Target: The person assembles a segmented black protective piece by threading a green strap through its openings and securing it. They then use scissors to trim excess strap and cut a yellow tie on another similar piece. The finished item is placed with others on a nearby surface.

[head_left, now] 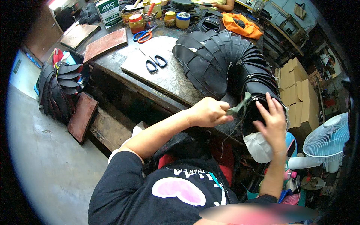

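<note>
My left hand [210, 112] is closed, fingertips pinching a thin, dull green strip [239, 107] that reaches toward a stack of black pieces. Its far end lies by the stack's near side. Spread fingers show on my right hand [272, 123], slightly blurred, over the near end of that stack, with nothing visible in it. The black leather-like pieces [210, 56] are nested in a long curved row, from the table's middle round to my right hand. A pale whitish piece [258, 147] hangs below the row's near end. Loose threads dangle between my hands.
Dark-handled scissors [156, 63] lie on a pale slab [123, 67]; orange-and-blue scissors [143, 36] lie behind. Jars [183, 20], a green-and-white can [109, 13] and an orange cloth [242, 26] stand farther back. At right are cardboard boxes [296, 93] and a fan [325, 137]. Another person's arm [225, 6] shows at the top.
</note>
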The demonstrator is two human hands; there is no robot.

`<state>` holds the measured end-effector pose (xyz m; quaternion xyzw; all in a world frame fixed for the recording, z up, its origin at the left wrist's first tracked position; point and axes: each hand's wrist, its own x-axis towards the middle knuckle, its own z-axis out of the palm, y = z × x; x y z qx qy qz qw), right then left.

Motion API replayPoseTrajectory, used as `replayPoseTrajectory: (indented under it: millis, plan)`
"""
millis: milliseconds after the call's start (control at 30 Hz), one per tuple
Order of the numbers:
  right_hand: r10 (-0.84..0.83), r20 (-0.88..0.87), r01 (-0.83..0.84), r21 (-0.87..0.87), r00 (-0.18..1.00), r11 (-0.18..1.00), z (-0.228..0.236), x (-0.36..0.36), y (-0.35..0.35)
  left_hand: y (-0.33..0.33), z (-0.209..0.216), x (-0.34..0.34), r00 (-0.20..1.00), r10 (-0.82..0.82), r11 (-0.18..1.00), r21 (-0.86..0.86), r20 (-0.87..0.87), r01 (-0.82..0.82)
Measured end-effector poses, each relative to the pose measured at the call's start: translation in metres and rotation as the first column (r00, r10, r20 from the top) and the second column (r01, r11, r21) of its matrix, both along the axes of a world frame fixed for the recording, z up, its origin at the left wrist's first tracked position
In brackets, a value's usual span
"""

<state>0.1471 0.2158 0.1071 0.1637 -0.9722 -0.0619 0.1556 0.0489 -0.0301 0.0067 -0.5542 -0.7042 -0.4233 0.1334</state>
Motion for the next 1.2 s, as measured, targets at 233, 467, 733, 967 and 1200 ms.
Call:
replayPoseTrajectory:
  millis: [233, 467, 733, 967, 1200]
  plan:
    - [0.314, -0.283, -0.362, -0.137, 0.906, 0.922, 0.099, -0.119, -0.026, 0.020, -0.046, 0.004, 0.885, 0.097, 0.993, 0.098, -0.455, -0.059]
    - [0.412, 0.079, -0.408, -0.057, 0.908, 0.911, 0.063, -0.373, -0.106, 0.023, -0.061, 0.002, 0.923, 0.156, 0.979, 0.177, -0.353, -0.098]
    - [0.123, 0.217, -0.069, -0.242, 0.968, 0.968, -0.020, -0.484, -0.132, 0.015, -0.059, 0.005, 0.949, 0.195, 0.968, 0.206, -0.247, -0.145]
    - [-0.065, 0.474, -0.024, 0.179, 0.878, 0.983, -0.052, -0.510, -0.117, 0.014, -0.057, 0.006, 0.957, 0.181, 0.963, 0.237, -0.226, -0.126]
    - [-0.273, 0.239, 0.265, 0.064, 0.932, 0.962, -0.038, -0.486, -0.122, 0.014, -0.057, 0.008, 0.953, 0.217, 0.956, 0.244, -0.211, -0.164]
